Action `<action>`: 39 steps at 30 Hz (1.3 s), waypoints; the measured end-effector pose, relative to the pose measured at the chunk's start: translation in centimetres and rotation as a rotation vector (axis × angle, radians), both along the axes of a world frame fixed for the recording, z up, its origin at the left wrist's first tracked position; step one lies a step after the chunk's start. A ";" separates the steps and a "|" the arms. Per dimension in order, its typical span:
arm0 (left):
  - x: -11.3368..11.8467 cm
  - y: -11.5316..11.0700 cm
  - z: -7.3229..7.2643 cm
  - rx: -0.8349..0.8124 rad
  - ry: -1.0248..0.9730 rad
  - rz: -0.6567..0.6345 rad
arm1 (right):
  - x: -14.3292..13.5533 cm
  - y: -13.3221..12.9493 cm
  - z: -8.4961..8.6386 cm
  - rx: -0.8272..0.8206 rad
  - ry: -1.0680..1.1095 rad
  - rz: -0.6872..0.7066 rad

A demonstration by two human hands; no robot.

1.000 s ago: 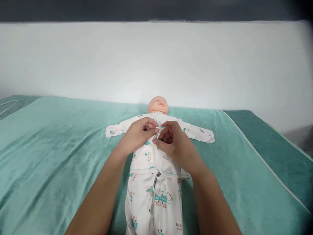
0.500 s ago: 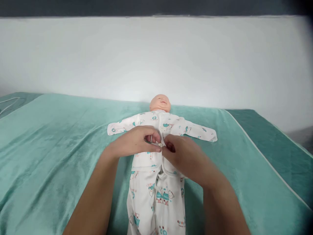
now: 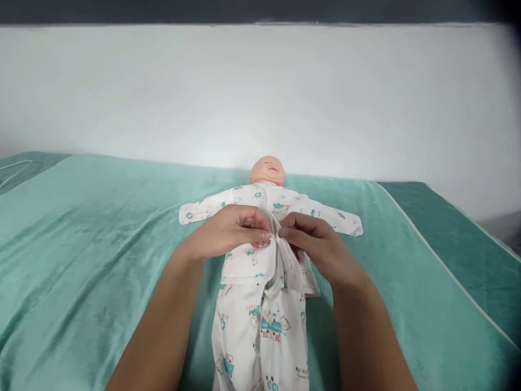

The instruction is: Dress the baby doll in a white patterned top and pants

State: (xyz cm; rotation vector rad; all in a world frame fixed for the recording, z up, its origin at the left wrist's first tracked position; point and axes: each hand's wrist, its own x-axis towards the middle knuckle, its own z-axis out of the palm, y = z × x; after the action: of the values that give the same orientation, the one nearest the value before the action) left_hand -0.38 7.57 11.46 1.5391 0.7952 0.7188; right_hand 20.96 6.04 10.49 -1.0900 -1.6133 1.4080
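Note:
A baby doll (image 3: 267, 170) lies on its back, dressed in a white printed jacket (image 3: 249, 266) and matching trousers (image 3: 238, 336). Its sleeved arms are spread to both sides. At the middle of the jacket front, my left hand (image 3: 240, 231) pinches one front edge between thumb and fingers. My right hand (image 3: 315, 239) pinches the opposite edge, close beside the left fingertips. Between the hands the cloth is lifted, and below them the two jacket edges part. The button seen earlier is mostly hidden by my fingers.
A light green blanket (image 3: 122, 228) with soft wrinkles covers the surface beneath the doll. A darker green strip with pale piping (image 3: 459, 244) runs along the right. Behind the doll's head rises a white wall (image 3: 260, 98). A thin white cord (image 3: 16, 171) lies at far left.
My right hand has shifted slightly right and up, pulling its jacket edge up and away. The lower front now gapes, its right flap turned outward. My left hand has barely moved.

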 end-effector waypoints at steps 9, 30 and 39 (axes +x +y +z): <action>0.2 0.3 -0.7 -0.049 -0.044 0.017 | -0.3 0.2 -0.2 -0.060 0.024 0.005; 0.3 0.6 -1.1 -0.083 -0.032 -0.043 | -0.1 0.5 -0.6 -0.120 0.101 0.106; 0.6 0.4 -1.1 -0.075 0.011 -0.018 | -0.2 0.4 -0.5 -0.116 0.093 0.124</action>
State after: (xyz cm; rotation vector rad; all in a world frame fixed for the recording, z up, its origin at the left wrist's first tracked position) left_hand 0.20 7.95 10.35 1.4823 0.8068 0.6605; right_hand 20.80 6.48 10.02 -0.9883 -1.5724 1.6268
